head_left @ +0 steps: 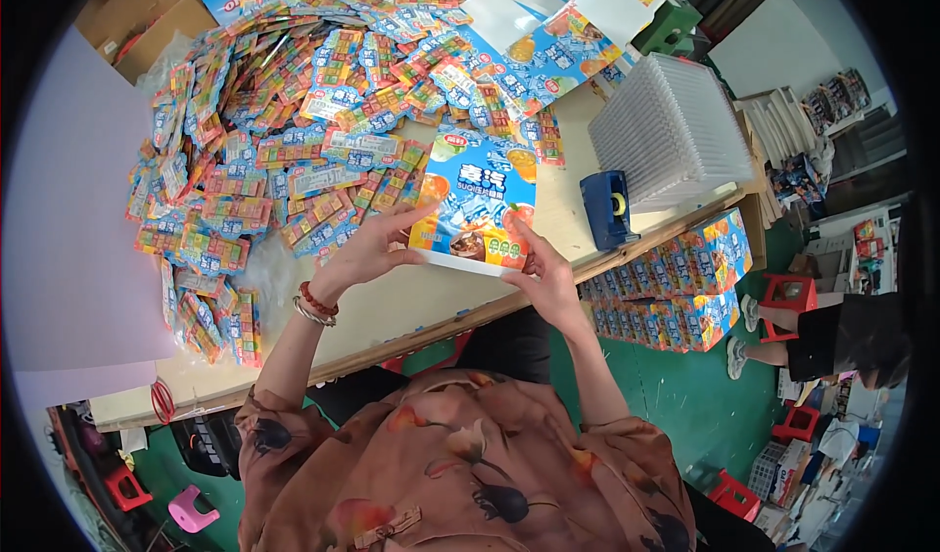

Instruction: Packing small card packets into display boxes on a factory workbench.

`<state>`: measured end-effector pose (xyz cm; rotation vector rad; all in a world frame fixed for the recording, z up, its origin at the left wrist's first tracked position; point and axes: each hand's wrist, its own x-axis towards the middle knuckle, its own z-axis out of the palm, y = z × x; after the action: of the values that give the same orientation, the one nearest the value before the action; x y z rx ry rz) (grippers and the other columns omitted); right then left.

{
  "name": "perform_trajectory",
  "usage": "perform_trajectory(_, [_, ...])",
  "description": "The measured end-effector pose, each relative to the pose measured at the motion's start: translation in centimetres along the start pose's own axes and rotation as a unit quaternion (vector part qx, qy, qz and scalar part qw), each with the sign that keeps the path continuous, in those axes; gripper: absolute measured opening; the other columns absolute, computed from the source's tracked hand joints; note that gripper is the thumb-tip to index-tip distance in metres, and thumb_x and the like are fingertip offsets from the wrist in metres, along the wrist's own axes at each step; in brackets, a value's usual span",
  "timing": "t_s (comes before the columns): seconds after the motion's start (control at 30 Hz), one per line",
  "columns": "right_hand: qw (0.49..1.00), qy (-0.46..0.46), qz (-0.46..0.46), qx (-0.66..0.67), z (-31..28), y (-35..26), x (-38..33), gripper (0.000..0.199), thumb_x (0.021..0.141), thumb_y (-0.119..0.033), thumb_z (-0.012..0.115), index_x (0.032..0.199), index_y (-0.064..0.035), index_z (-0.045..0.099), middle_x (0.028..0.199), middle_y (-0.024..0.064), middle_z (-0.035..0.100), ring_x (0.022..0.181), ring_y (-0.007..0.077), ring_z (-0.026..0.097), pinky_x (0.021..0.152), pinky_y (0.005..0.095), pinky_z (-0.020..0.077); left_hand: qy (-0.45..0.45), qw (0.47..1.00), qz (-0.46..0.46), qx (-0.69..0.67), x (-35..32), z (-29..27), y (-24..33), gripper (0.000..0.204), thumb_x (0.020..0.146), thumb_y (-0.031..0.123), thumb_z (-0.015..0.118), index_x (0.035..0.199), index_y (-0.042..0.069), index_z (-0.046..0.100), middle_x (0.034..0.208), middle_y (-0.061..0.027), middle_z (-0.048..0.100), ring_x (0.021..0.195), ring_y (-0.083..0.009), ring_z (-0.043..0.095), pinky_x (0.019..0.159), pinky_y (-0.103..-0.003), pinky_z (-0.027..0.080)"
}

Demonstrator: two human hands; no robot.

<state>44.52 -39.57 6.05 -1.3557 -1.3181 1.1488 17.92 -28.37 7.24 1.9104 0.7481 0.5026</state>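
Observation:
A blue printed carton (476, 198) with fruit pictures is held in front of me, over the near part of the table. My left hand (370, 247) grips its left edge near the lower corner, thumb and fingers closed on the cardboard. At the lower right corner my right hand (546, 280) is closed on it as well, its fingers on the printed face. A white strip of card shows along the near edge. Just beyond and to the left spreads a big heap of colourful candy packets (311, 149). Whether the carton holds anything is hidden.
Right of the carton stands a blue tape dispenser (608, 211), beside stacked clear plastic trays (670, 133). Partly folded cartons (563, 58) lie at the back. Filled boxes (676, 283) are stacked below the table's right edge. Another person's legs (778, 337) show at far right.

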Motion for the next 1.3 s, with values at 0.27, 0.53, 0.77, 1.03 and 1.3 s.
perform_trajectory(0.27, [0.942, 0.097, -0.142, -0.288, 1.5, 0.1, -0.7, 0.06, 0.081, 0.001, 0.067, 0.137, -0.0124, 0.05, 0.081, 0.0123, 0.058, 0.067, 0.0246, 0.059, 0.06, 0.0355, 0.0486, 0.084, 0.985, 0.104, 0.112, -1.1, 0.9, -1.3, 0.056, 0.08, 0.008, 0.074, 0.132, 0.014, 0.055, 0.099, -0.0067, 0.057, 0.073, -0.0164, 0.055, 0.065, -0.029, 0.048])
perform_trajectory(0.53, [0.896, 0.117, -0.183, -0.388, 1.5, 1.6, -1.3, 0.035, 0.081, -0.002, 0.067, 0.115, -0.0074, 0.065, 0.074, 0.0094, 0.051, 0.064, 0.0262, 0.057, 0.056, 0.0379, 0.0469, 0.195, 0.959, 0.158, 0.132, -1.4, 3.2, -3.1, 0.036, 0.078, 0.006, 0.074, 0.113, 0.008, 0.066, 0.08, -0.0055, 0.059, 0.068, -0.0177, 0.058, 0.058, -0.028, 0.047])
perform_trajectory(0.77, [0.889, 0.123, -0.23, -0.376, 1.5, 3.5, -1.5, 0.039, 0.077, 0.002, 0.064, 0.114, -0.0106, 0.067, 0.073, 0.0058, 0.048, 0.065, 0.0215, 0.056, 0.057, 0.035, 0.0495, 0.178, 0.967, 0.145, 0.109, -1.6, 3.0, -4.1, 0.042, 0.075, 0.004, 0.075, 0.115, 0.009, 0.066, 0.08, -0.0055, 0.056, 0.07, -0.0187, 0.055, 0.061, -0.029, 0.046])
perform_trajectory(1.03, [0.87, 0.154, -0.29, -0.368, 1.8, 5.1, -1.3, 0.043, 0.073, 0.004, 0.07, 0.112, -0.0127, 0.069, 0.071, 0.0035, 0.049, 0.064, 0.0184, 0.052, 0.055, 0.0324, 0.0448, 0.119, 0.952, 0.163, 0.231, -1.6, 1.8, -3.5, 0.041, 0.076, 0.008, 0.074, 0.116, 0.014, 0.066, 0.099, -0.0054, 0.055, 0.093, -0.0228, 0.054, 0.077, -0.034, 0.046])
perform_trajectory(1.3, [0.834, 0.183, -0.315, -0.415, 2.2, 5.1, -1.1, 0.044, 0.073, -0.009, 0.074, 0.117, -0.0131, 0.066, 0.095, 0.0048, 0.056, 0.093, 0.0249, 0.055, 0.087, 0.0452, 0.0432, 0.003, 0.913, 0.274, 0.301, 0.7, 2.0, -2.9, 0.043, 0.08, 0.018, 0.071, 0.119, 0.012, 0.054, 0.141, -0.0102, 0.043, 0.133, -0.0289, 0.039, 0.108, -0.04, 0.037])
